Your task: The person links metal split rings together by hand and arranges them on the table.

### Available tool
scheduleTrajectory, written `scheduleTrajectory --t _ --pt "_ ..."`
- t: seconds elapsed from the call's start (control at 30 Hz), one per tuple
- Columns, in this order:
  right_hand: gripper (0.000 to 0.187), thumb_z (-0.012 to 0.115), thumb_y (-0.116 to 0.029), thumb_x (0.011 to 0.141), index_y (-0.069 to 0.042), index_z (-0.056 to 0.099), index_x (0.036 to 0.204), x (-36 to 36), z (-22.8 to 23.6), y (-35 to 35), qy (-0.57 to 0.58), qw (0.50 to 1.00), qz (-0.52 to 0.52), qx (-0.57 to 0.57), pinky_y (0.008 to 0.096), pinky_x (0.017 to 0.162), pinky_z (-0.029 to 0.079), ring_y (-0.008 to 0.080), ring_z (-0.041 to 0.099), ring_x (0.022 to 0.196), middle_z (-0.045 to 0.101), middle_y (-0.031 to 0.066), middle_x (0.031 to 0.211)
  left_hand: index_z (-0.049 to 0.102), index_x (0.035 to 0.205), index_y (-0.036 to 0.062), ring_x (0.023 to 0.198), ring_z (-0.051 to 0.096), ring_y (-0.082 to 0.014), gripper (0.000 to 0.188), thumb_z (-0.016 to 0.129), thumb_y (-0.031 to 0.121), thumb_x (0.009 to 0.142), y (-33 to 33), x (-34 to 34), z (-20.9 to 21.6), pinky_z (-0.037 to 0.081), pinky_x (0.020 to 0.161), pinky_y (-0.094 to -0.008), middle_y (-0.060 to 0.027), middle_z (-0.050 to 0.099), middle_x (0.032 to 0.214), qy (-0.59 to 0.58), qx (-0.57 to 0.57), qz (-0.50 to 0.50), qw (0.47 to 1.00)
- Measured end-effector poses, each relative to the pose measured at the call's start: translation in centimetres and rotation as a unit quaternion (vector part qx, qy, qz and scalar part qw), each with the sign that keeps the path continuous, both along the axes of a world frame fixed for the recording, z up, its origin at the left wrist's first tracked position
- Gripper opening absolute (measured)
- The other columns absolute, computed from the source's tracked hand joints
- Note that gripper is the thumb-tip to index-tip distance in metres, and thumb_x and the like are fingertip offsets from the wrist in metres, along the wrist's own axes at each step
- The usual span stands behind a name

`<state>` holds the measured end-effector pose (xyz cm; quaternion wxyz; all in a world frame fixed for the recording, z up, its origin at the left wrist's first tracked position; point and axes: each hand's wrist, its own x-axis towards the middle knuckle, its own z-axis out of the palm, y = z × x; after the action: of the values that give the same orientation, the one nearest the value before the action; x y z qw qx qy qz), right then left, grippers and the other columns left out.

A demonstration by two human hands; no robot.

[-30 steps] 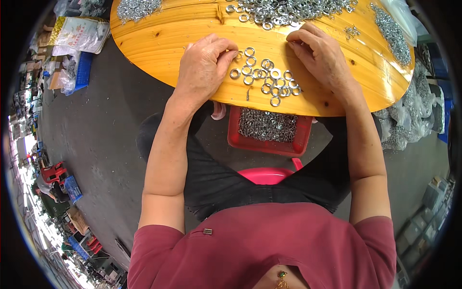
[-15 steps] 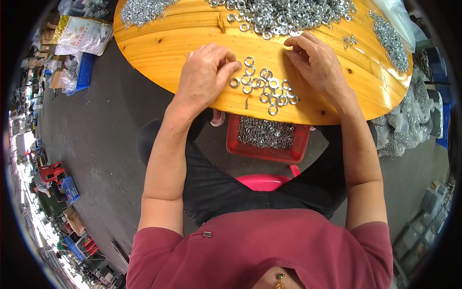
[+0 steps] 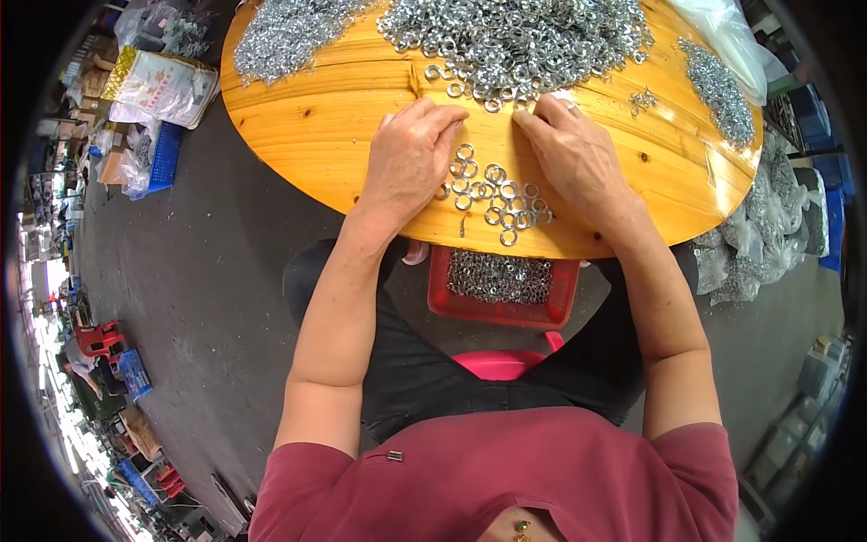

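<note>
On the wooden table (image 3: 343,135), a loose cluster of flat metal rings (image 3: 492,191), like washers, lies between my two hands. A big heap of similar rings (image 3: 524,41) rises just beyond them. My left hand (image 3: 415,155) rests left of the cluster, fingers curled in and thumb against the index finger; what they hold, if anything, is hidden. At the heap's near edge, my right hand (image 3: 573,154) has its thumb and bent index finger close together beside a few rings. I cannot make out what is between those fingertips.
Small metal parts form piles at the far left (image 3: 289,36) and far right (image 3: 720,95), with a tiny group (image 3: 643,101) near the right one. Below the table edge, a red basket (image 3: 501,312) holds more rings. Filled plastic bags (image 3: 754,239) stand at the right.
My left hand has shifted right and its thumb has closed toward the index finger. My right thumb and index finger have drawn together at the heap's edge. The view has tilted slightly.
</note>
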<state>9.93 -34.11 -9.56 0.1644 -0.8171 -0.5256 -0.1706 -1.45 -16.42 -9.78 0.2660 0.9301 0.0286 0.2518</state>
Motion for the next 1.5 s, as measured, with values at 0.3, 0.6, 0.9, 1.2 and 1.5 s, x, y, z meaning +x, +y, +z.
scheduleTrajectory --t 0.3,0.6,0.9,1.2,1.5 --pt "0.014 0.062 -0.012 0.084 -0.007 0.063 0.097 2.8 0.2 -4.4 0.046 0.998 -0.037 -0.019 0.0310 0.062 0.046 0.0210 0.056 0.069 0.057 0.0049 0.085 0.067 0.095 0.0047 0.067 0.054 -0.0187 0.013 0.060 0.004 0.084 -1.2 2.8 -0.3 0.043 0.067 -0.0294 -0.0035 0.062 0.084 -0.017 0.090 -0.023 0.995" --pt "0.017 0.063 -0.008 0.083 -0.006 0.065 0.100 1.5 0.4 -1.7 0.214 0.972 0.055 0.079 0.0317 0.061 0.046 0.0221 0.055 0.066 0.059 0.0055 0.087 0.065 0.092 0.0029 0.067 0.055 -0.0208 0.010 0.060 0.004 0.083 -1.3 1.0 1.0 0.045 0.063 -0.0304 -0.0056 0.061 0.081 0.035 -0.131 -0.024 0.991" --pt "0.017 0.065 -0.008 0.081 -0.005 0.065 0.098 1.3 -1.1 2.8 0.146 0.987 -0.007 0.065 0.0313 0.059 0.046 0.0233 0.056 0.063 0.060 0.0053 0.083 0.066 0.093 0.0008 0.061 0.048 -0.0133 0.011 0.060 0.001 0.084 -1.1 1.5 0.2 0.041 0.057 -0.0259 -0.0032 0.061 0.080 -0.023 -0.085 0.015 0.996" --pt "0.014 0.065 -0.003 0.082 -0.004 0.064 0.096 1.5 0.3 -0.3 0.304 0.945 0.061 0.102 0.0257 0.058 0.047 0.0141 0.058 0.064 0.063 0.0025 0.081 0.064 0.087 0.0032 0.067 0.058 -0.0230 0.007 0.063 0.007 0.081 -1.3 1.5 0.5 0.047 0.062 -0.0325 -0.0068 0.061 0.079 0.025 -0.091 -0.021 0.995" --pt "0.014 0.063 0.002 0.081 -0.004 0.062 0.094 4.5 0.4 -6.3 0.487 0.859 0.015 0.156 0.0195 0.063 0.044 0.0073 0.052 0.067 0.060 -0.0015 0.079 0.065 0.085 0.0033 0.065 0.055 -0.0179 0.006 0.063 0.007 0.081 -1.8 1.8 0.8 0.044 0.058 -0.0278 -0.0042 0.061 0.076 0.069 -0.041 -0.053 0.995"
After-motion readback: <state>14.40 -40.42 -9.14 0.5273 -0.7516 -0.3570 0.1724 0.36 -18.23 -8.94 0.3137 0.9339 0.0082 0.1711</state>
